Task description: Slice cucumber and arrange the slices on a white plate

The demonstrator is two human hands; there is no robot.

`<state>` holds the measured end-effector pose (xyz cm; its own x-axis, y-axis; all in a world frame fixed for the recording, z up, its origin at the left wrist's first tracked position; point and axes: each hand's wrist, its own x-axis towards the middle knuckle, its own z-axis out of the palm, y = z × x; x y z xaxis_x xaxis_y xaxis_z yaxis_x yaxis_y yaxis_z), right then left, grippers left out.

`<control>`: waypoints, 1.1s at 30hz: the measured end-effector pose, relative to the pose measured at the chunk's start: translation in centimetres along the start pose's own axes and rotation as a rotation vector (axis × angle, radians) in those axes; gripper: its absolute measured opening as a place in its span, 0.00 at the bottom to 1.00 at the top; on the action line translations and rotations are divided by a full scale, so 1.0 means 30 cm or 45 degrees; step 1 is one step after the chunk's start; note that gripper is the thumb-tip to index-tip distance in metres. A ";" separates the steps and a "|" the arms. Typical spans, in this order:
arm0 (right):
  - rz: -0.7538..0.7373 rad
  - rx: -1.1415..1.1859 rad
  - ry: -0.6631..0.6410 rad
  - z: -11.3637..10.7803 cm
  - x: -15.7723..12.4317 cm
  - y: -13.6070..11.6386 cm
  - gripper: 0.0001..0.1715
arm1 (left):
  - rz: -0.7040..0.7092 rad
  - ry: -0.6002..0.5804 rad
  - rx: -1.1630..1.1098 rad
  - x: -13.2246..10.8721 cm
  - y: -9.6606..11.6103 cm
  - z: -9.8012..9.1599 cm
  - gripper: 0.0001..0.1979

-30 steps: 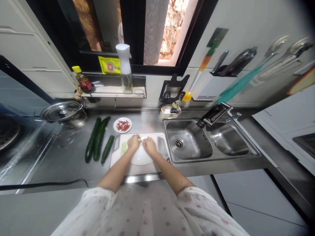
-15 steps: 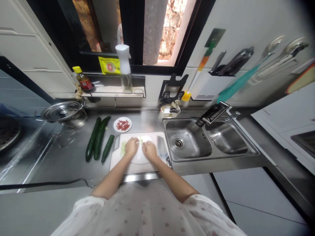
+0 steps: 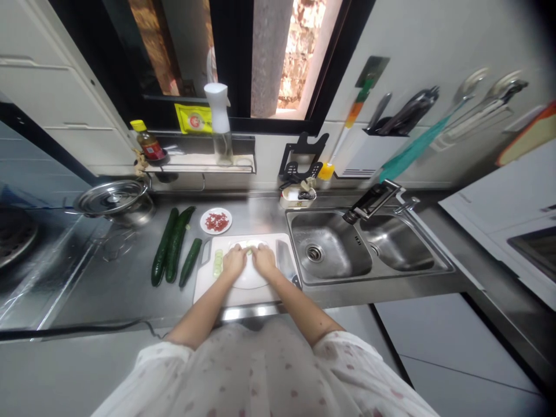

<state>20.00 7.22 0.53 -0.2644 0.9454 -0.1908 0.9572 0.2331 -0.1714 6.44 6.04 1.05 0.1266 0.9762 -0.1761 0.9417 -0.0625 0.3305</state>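
A white cutting board [image 3: 207, 294] lies on the counter with a white plate [image 3: 249, 279] on top of it. My left hand [image 3: 235, 262] and my right hand [image 3: 264, 262] meet over the plate's far part, fingers closed around a small pale green cucumber slice [image 3: 249, 251]. The fingers partly hide this slice and any others beneath. To the left of my left hand, several cucumber slices [image 3: 218, 264] form an overlapping row on the board. A kitchen knife [image 3: 285, 259] rests along the board's right side, its handle partly behind my right forearm.
Left of the board lie whole cucumbers [image 3: 175, 246] and a shorter cucumber piece [image 3: 190, 262]. Behind it stands a small plate [image 3: 229, 214] of chopped red bits. A lidded pot [image 3: 134, 211] is at the back left. The double sink [image 3: 330, 278] borders the board's right.
Both hands have moved closer together and slightly farther up the plate, their fingertips now meeting at the cucumber slice. The view has shifted slightly.
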 end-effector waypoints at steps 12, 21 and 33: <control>-0.058 0.054 0.089 -0.033 -0.029 0.001 0.20 | -0.058 0.114 -0.141 -0.014 -0.011 0.013 0.16; -0.114 0.324 0.273 0.009 -0.175 0.011 0.19 | -0.250 0.352 -0.393 -0.184 -0.150 0.036 0.13; -0.296 0.547 0.509 0.101 -0.310 -0.019 0.18 | -0.655 0.311 -0.365 -0.335 -0.279 0.066 0.14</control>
<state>21.56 -2.41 -0.53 -0.3160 0.9124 0.2603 0.7252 0.4091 -0.5538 -2.10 -3.66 -1.78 -0.4265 0.8878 -0.1731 0.7382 0.4522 0.5006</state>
